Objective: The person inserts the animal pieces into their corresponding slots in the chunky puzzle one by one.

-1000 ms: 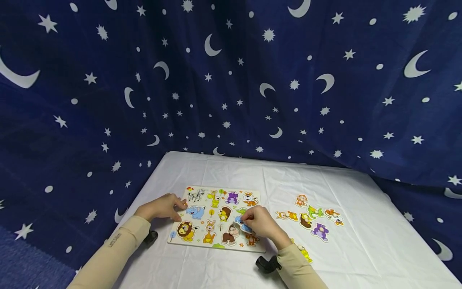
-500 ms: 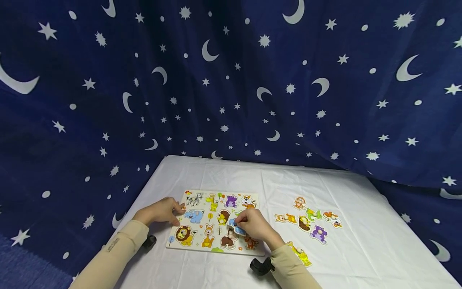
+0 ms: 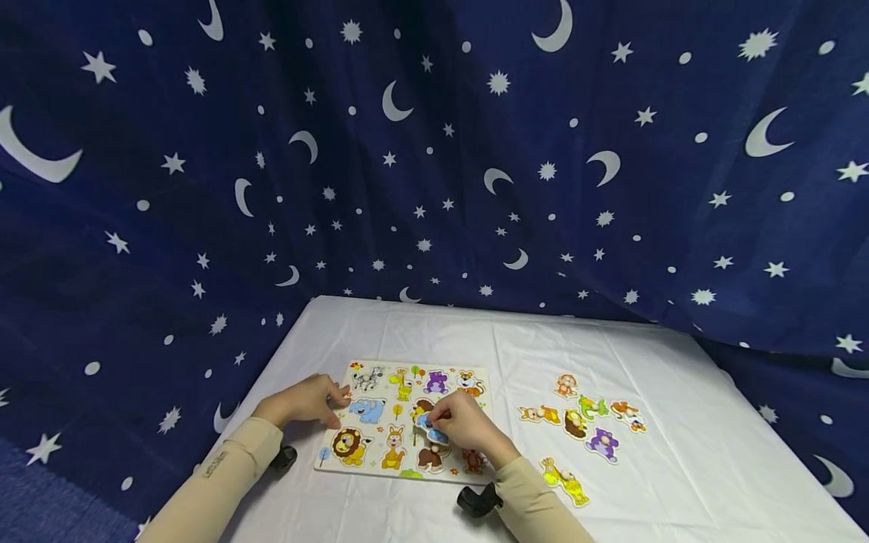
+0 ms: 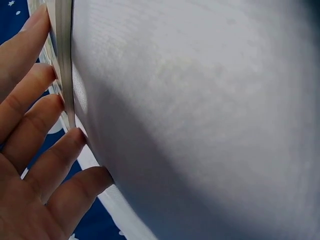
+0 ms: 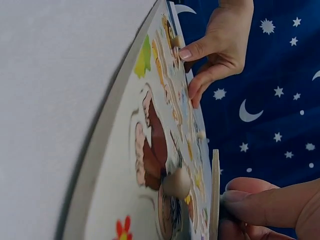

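Observation:
Over the middle of the animal puzzle board (image 3: 370,469), my right hand (image 3: 468,428) pinches a blue elephant puzzle piece (image 3: 433,432) between thumb and fingers. The piece is tilted and overlaps the hedgehog and gorilla pictures in the head view. Edge-on, the thin wooden piece (image 5: 215,192) shows raised above the board in the right wrist view. At the board's left edge rests my left hand (image 3: 308,400), fingers spread and fingertips touching the rim. On the board are a lion (image 3: 349,446) with a knob and a blue elephant picture (image 3: 367,409).
Right of the board lie several loose knobbed pieces, among them a yellow giraffe (image 3: 565,481), a purple hippo (image 3: 603,445), a kangaroo (image 3: 539,415) and a green crocodile (image 3: 593,407). A white cloth (image 3: 679,452) covers the table; a starry blue curtain (image 3: 434,188) hangs behind.
My right hand has moved left across the board with the elephant piece, from beside the crocodile picture to over the hedgehog. The left hand stays at the edge.

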The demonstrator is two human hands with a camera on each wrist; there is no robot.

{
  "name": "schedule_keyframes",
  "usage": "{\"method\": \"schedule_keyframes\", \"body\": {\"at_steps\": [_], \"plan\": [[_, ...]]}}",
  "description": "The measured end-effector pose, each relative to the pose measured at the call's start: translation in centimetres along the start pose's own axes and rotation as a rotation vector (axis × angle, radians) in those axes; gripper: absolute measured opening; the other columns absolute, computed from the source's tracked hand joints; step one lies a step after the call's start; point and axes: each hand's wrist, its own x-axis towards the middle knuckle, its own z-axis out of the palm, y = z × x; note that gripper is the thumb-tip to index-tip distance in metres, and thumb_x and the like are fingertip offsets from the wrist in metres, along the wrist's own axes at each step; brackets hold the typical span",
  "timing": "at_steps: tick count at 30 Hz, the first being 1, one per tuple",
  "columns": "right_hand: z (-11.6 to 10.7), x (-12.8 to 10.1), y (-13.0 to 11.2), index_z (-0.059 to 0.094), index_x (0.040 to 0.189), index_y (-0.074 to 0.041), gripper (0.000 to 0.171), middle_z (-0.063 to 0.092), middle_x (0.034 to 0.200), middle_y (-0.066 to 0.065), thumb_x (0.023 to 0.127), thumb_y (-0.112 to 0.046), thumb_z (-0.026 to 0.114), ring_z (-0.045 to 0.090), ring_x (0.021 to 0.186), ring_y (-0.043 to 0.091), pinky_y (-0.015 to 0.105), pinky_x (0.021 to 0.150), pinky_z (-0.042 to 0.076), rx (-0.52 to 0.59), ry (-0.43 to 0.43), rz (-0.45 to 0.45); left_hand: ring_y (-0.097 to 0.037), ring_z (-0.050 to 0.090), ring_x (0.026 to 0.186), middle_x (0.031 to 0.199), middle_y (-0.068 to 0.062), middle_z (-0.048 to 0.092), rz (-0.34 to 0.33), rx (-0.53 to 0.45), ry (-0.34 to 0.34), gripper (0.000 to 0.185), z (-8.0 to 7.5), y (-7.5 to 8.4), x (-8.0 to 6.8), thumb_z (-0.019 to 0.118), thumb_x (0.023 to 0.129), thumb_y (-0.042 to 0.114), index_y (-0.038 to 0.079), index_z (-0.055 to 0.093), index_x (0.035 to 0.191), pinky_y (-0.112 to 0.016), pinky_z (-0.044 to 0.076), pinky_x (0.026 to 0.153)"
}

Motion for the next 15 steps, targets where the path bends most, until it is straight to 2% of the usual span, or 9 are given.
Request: {"method": "schedule_keyframes", "body": {"at_steps": [6,15], "plan": [[0.3,0.3,-0.5,0.078,0.085,0.001,0.019,0.076,0.082,0.009,0.081,0.011,0.062,0.059,0.07,0.005,0.019,0.061,0.05,0.013,-0.012,-0.005,-0.04,0.05,0.136,0.133,-0.013,0.065,-0.002,-0.004,-0.005,0.048,0.2,-0.3,0.1,0.092,0.06,0.008,0.005,0.078,0.105,-0.054,0.034,0.115],[0.5,0.7,-1.1,0.078,0.084,0.001,0.018,0.076,0.082,0.009,0.082,0.01,0.063,0.058,0.07,0.005,0.019,0.06,0.049,0.036,-0.028,0.005,-0.042,0.05,0.135,0.135,-0.019,0.063,-0.006,-0.002,-0.005,0.045,0.0,-0.1,0.0,0.092,0.061,0.01,0.006,0.078,0.104,-0.054,0.035,0.116]]}}
